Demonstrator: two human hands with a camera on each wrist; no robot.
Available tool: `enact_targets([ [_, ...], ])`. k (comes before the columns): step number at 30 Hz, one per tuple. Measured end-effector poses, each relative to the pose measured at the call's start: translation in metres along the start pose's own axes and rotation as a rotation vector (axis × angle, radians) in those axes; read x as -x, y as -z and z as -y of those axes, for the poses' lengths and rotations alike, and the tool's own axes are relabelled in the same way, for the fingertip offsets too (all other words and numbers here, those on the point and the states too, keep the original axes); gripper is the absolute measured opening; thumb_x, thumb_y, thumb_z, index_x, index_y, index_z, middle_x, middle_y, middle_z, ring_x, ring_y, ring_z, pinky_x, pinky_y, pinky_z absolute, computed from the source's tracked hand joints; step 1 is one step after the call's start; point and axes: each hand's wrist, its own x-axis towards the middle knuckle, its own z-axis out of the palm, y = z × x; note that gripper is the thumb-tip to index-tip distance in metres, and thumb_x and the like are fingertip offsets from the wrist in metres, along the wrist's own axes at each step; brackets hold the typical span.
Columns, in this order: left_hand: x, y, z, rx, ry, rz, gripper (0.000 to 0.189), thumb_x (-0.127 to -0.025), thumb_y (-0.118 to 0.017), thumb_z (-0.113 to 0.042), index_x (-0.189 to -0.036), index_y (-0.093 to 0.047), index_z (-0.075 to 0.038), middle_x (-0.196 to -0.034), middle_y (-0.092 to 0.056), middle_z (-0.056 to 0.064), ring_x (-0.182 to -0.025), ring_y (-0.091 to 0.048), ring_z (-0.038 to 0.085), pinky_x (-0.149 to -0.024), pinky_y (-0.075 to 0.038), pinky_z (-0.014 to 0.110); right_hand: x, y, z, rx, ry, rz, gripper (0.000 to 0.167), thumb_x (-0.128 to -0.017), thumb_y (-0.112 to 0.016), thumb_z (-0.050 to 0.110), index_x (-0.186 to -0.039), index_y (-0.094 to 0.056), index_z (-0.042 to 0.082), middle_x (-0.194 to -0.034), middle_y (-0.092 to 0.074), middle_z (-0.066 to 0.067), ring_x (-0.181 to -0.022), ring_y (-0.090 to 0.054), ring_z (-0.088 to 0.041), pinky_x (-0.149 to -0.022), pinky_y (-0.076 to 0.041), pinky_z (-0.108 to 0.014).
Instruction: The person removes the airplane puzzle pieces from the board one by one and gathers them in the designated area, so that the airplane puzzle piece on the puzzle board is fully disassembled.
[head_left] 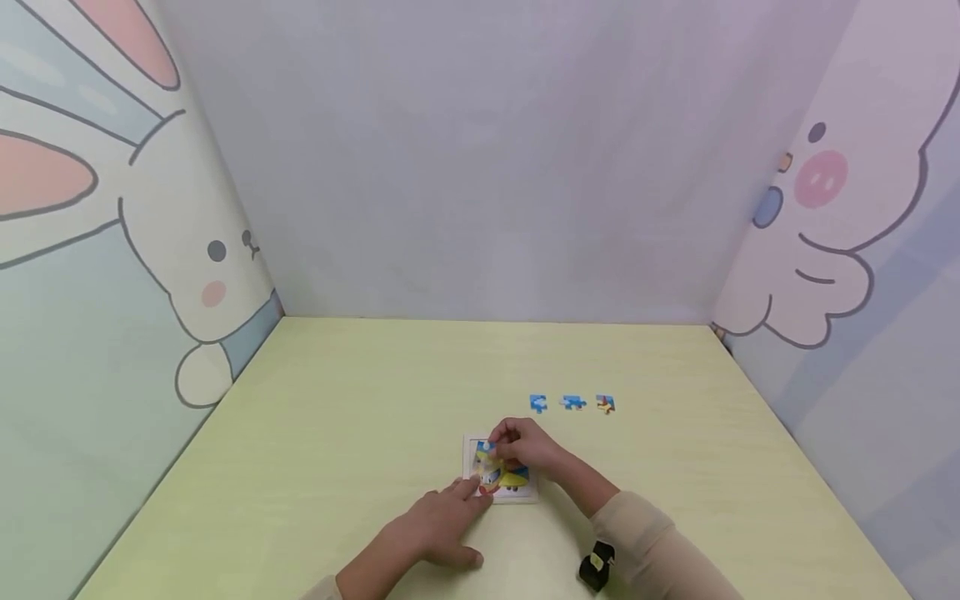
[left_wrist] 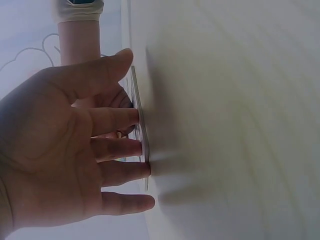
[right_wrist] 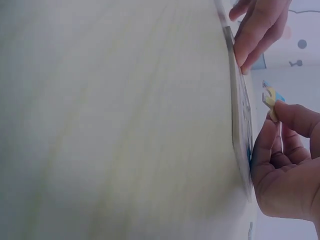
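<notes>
A small picture puzzle in a white frame [head_left: 467,467] lies on the table, partly filled with colourful pieces. Above its upper part, my right hand [head_left: 532,446] pinches a yellow and blue puzzle piece [right_wrist: 270,96] between thumb and fingertips. In the right wrist view that piece is held tilted, apart from the board. My left hand [head_left: 442,525] has its fingers extended, some fingertips resting on the frame's lower left edge. The left wrist view shows its palm [left_wrist: 50,155] and the thin side of the board [left_wrist: 142,120]. Both hands hide parts of the picture.
Three loose puzzle pieces lie in a row behind the board: a left one [head_left: 538,403], a middle one [head_left: 573,402] and a right one [head_left: 605,404]. A small black object [head_left: 597,567] is beside the right sleeve. Cloth walls [head_left: 487,167] enclose the pale yellow table [head_left: 337,400].
</notes>
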Motion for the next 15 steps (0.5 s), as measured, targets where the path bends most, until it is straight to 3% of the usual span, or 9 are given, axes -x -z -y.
enact_targets([
  [8, -0.0009, 0.0006, 0.0023, 0.017, 0.007, 0.011, 0.070, -0.082, -0.078, -0.045, -0.142, -0.056, -0.016, -0.153, -0.044, 0.011, -0.140, -0.041, 0.031, -0.100, -0.045, 0.055, 0.0010, 0.0017, -0.0003, -0.017, 0.000, 0.017, 0.012, -0.092, -0.069, 0.004, -0.101, -0.063, 0.000, -0.083, -0.059, -0.004, -0.070, -0.052, -0.016, -0.062, -0.045, -0.027],
  [15, 0.0002, 0.0030, 0.0038, 0.051, 0.026, 0.015, 0.068, -0.082, -0.077, -0.046, -0.141, -0.058, -0.017, -0.153, -0.043, 0.011, -0.139, -0.042, 0.031, -0.100, -0.045, 0.056, 0.0028, 0.0041, 0.0057, -0.020, 0.001, -0.030, 0.012, -0.092, -0.069, 0.003, -0.101, -0.063, -0.001, -0.082, -0.058, -0.004, -0.069, -0.051, -0.016, -0.061, -0.045, -0.026],
])
